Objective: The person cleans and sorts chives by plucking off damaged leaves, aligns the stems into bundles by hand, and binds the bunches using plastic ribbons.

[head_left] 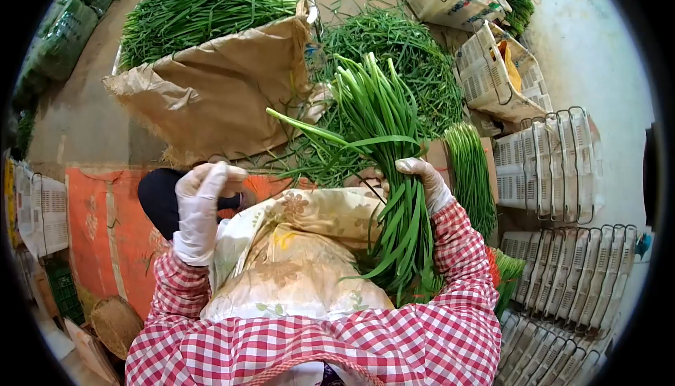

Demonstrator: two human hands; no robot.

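My right hand (424, 175), in a thin white glove, grips a bunch of garlic chives (376, 101) around its middle. Pale cut ends point up and away, and the green leaves hang down over my lap. One or two stalks (309, 131) stick out sideways to the left of the bunch. Off to the left, my gloved left hand (204, 200) is raised beside my knee, its fingers bent and drawn together; I see nothing in them. A stained floral apron (288, 266) covers my lap between both hands.
A paper-lined crate (211, 55) full of chives stands ahead on the left. Loose chives (401, 41) lie heaped on the floor beyond the bunch. A neat stack of chives (471, 175) sits at right, near stacked white crates (552, 168). Bagged greens (67, 38) line the far left.
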